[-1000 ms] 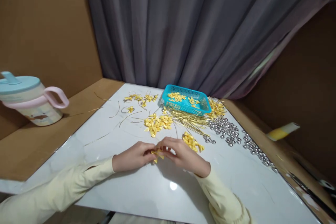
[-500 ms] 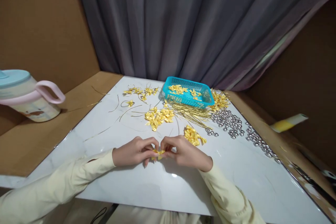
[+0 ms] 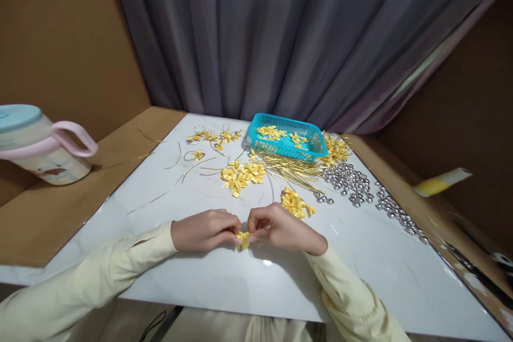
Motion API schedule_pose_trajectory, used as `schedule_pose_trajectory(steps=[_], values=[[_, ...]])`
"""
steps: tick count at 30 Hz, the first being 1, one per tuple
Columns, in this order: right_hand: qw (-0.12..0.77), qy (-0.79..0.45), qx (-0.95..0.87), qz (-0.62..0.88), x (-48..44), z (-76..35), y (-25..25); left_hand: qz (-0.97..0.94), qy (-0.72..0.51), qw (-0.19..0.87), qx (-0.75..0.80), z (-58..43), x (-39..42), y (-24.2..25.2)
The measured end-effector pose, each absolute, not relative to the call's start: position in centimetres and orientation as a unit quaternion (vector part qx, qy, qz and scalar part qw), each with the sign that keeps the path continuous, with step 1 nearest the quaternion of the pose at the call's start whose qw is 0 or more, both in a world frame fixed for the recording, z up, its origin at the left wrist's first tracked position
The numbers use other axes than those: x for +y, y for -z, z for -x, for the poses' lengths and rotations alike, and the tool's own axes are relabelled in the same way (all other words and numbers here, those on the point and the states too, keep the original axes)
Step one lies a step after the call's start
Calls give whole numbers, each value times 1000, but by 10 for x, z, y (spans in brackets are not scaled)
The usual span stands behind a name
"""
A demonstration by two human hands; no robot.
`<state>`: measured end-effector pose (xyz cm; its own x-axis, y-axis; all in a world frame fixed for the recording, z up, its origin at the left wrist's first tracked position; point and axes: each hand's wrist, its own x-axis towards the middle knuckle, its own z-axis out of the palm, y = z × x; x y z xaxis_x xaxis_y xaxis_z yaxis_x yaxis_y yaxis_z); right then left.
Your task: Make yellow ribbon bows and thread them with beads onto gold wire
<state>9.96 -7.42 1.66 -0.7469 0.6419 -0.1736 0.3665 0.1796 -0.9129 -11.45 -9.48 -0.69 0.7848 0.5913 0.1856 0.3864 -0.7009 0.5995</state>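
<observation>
Between my two hands, low over the near part of the table, is a small yellow ribbon bow. My left hand pinches its left side with thumb and fingers. From the other side, my right hand has its thumb and index finger closed on the bow's right edge. Fingertips cover part of the bow. Just beyond my right hand lies a small heap of yellow ribbon pieces. A larger pile of yellow bows sits farther back, in front of both hands.
A turquoise basket holds more yellow bows. Gold wire ties lie before it, with silver beads to the right. Wired bows are at the back left. A lidded cup stands left; black-handled scissors lie right.
The bow has turned between my fingers and shows more of its loops. My left fingers have drawn closer together, and my right hand has shifted slightly.
</observation>
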Motion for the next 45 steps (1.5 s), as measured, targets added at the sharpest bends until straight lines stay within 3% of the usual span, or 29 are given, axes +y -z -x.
schedule_pose_trajectory(steps=[7, 11, 15, 24, 35, 41, 45], values=[[108, -698, -623, 336, -71, -100, -15, -853, -210, 393, 272, 114, -94, 2], [134, -719, -604, 317, -71, -100, -18, -795, -205, 489, 294, 116, -91, -3], [172, -706, -597, 339, -69, -99, -18, -766, -186, 521, 328, 115, -89, -4], [105, -722, -591, 343, -68, -98, -7, -818, -172, 422, 352, 109, -94, 2], [158, -750, -573, 292, -63, -102, -10, -807, -212, 434, 340, 119, -90, -10], [85, -783, -560, 259, -65, -97, 1, -841, -227, 370, 323, 123, -85, -2], [99, -783, -555, 263, -65, -97, 0, -856, -239, 341, 308, 121, -87, 1]])
